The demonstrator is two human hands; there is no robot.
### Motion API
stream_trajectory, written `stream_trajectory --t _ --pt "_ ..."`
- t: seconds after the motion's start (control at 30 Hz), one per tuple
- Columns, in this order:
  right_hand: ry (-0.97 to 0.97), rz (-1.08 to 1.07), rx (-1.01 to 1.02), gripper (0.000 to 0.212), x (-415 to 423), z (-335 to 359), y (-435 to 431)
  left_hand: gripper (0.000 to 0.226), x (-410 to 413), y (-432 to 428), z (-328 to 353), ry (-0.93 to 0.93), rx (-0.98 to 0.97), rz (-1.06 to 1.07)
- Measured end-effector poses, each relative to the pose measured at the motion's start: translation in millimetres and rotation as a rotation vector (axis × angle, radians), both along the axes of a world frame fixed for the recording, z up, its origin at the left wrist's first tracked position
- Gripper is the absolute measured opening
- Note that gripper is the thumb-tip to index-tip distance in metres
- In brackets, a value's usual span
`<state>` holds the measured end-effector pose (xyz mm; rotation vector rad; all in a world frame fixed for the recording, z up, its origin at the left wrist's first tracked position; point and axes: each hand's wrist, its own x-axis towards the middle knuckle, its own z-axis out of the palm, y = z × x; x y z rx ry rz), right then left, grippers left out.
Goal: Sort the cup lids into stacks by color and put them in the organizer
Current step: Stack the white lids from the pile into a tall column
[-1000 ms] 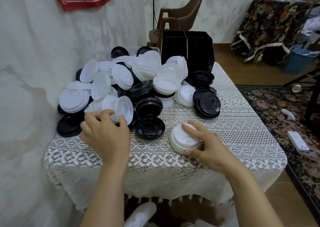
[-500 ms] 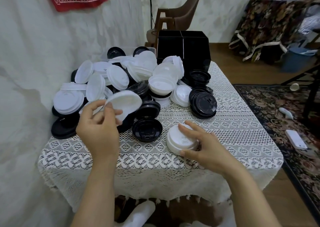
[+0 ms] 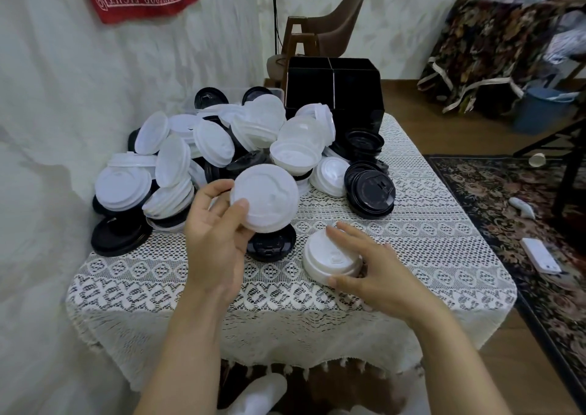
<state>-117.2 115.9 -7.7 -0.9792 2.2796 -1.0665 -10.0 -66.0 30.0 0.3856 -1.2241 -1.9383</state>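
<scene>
Bench [image 3: 428, 256]: mixed black/white lid pile [image 3: 222, 148] rear left, black organizer [image 3: 333, 97] behind it. Step looks like building the white stack [image 3: 326, 256] at front centre; right hand [image 3: 377, 272] fingers cupped round it. Left hand [image 3: 215, 237] fingers pinch a white lid [image 3: 269, 196] by its rim, round, domed, held above the bench. Next: seat it concentric on the stack.

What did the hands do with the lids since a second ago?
The left hand picked a white lid out of the pile, lifted it and carried it toward the right, nearer the white stack. The right hand kept holding that stack. The pile and the organizer did not move.
</scene>
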Motion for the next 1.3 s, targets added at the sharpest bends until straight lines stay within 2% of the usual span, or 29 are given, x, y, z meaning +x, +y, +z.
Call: stream_trajectory --t 0.17,0.23,0.33,0.43,0.6,0.67,0.77,0.87,0.97,1.03,1.17,1.3 --pt "-0.002 -0.027 -0.021 0.101 4 8 1 0.023 -9 13 -5 -0.114 -0.035 -0.130" --pt "-0.003 -0.048 -0.165 0.108 6 14 2 0.026 -13 18 -7 -0.163 -0.071 -0.174" --pt "0.036 -0.063 -0.352 0.101 5 20 5 0.027 -19 26 -12 -0.245 -0.115 -0.241" --pt "0.095 -0.051 -0.371 0.088 2 19 5 0.030 -23 33 -14 -0.283 -0.131 -0.312" --pt "0.048 -0.121 -0.445 0.070 0 17 8 0.034 -25 40 -11 -0.280 -0.113 -0.384" --pt "0.058 -0.176 -0.451 0.063 -3 16 9 0.033 -24 40 -10 -0.308 -0.190 -0.315" --pt "0.078 -0.178 -0.347 0.061 -6 11 12 0.019 -23 33 -10 -0.347 -0.333 -0.067" --pt "0.072 -0.126 -0.236 0.063 -5 6 11 0.021 -17 19 -11 -0.400 -0.475 0.181" --pt "0.103 -0.092 -0.170 0.064 -4 1 7 0.027 -7 3 -12 -0.544 -0.562 0.383" --pt "0.105 -0.095 -0.151 0.064 -5 -2 6 0.032 0 -9 -15 -0.679 -0.602 0.427" --pt "0.102 -0.089 -0.126 0.065 -5 -3 6 0.043 11 -29 -27 -0.950 -0.723 0.346" --pt "0.107 -0.093 -0.112 0.064 -4 -6 6 0.043 16 -34 -32 -1.102 -0.875 0.349"
